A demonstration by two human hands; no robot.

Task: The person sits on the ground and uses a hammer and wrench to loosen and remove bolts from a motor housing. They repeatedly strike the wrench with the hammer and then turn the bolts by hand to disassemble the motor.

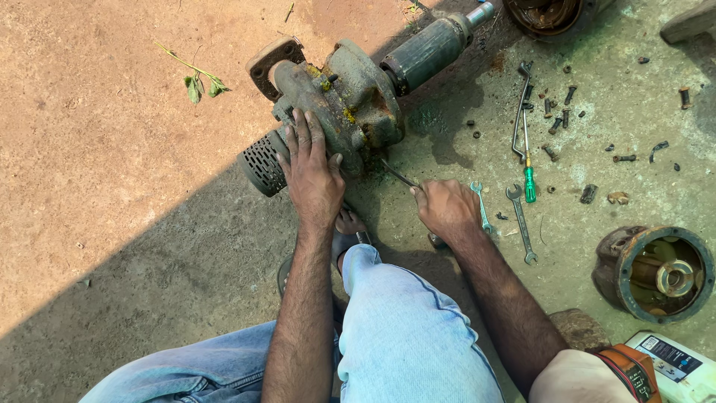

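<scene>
Pressing flat on the greenish cast-iron pump housing, the left hand spreads its open fingers over the casting near the perforated strainer, steadying rather than grasping it. The pump lies on the concrete ground towards its far edge, shaft pointing away, at the line where sun meets shadow. The right hand is closed around a slim metal tool, its tip set against the lower side of the housing.

The tool looks thin and sits at a shallow angle, so a hard push could make it skid off the rusty surface towards the left wrist or the sandalled foot just below. The housing rests on a rounded side and may roll if the steadying palm slackens. Loose bolts, spanners and a green-handled screwdriver lie scattered near the right forearm and could be knocked aside.
</scene>
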